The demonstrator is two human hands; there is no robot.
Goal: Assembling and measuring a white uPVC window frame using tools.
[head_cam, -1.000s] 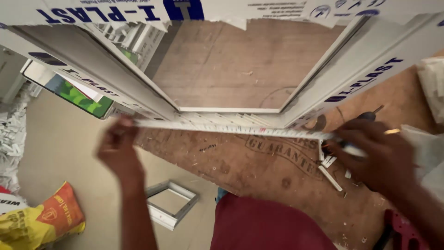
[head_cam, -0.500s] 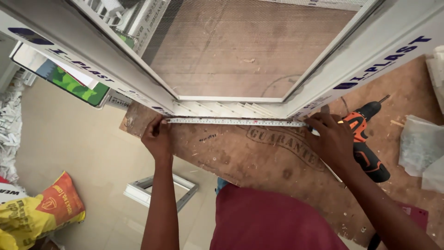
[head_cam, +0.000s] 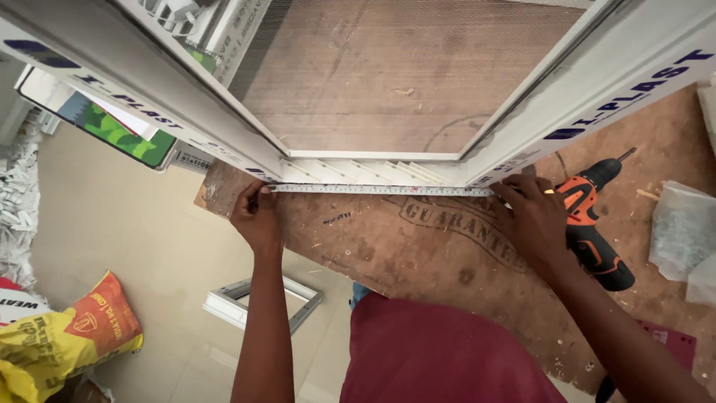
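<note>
A white plastic window frame (head_cam: 373,158) with a mesh panel lies on a brown plywood board (head_cam: 418,254). Along its near edge a steel measuring tape (head_cam: 380,189) is stretched flat. My left hand (head_cam: 256,216) pinches the tape's left end at the frame's left corner. My right hand (head_cam: 531,218) presses the tape down at the frame's right corner. An orange and black cordless drill (head_cam: 593,224) lies on the board just right of my right hand.
A clear plastic bag (head_cam: 682,231) sits at the board's right edge. On the tiled floor to the left lie a yellow and orange sack (head_cam: 71,339), a small white frame piece (head_cam: 261,302) and a heap of white offcuts (head_cam: 19,201).
The tape was held loosely and blurred a second ago. Both hands have since settled it flat against the frame's near edge, and the view has steadied with the drill fully in sight.
</note>
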